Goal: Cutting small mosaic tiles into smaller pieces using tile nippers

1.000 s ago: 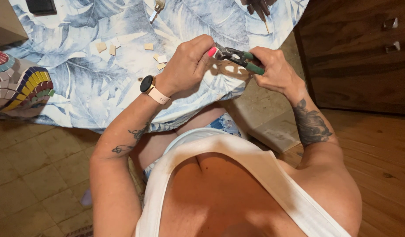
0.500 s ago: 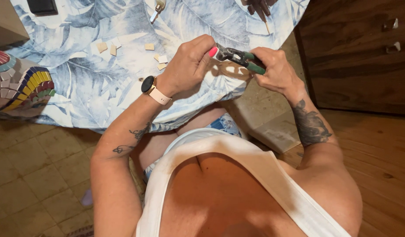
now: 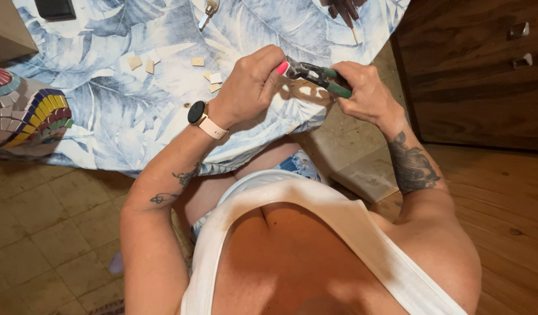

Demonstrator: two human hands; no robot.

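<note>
Gripping green-handled nippers [image 3: 321, 77]: right hand [image 3: 365, 93]; left hand [image 3: 248, 87] fingers pinching jaws; tile bits [image 3: 213, 79] near.

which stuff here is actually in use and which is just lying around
In use: green-handled nippers gripped by right hand; left hand at their metal head.

Lying about: loose tile bits, mosaic piece, dark flat object, leaf-print cloth.
</note>
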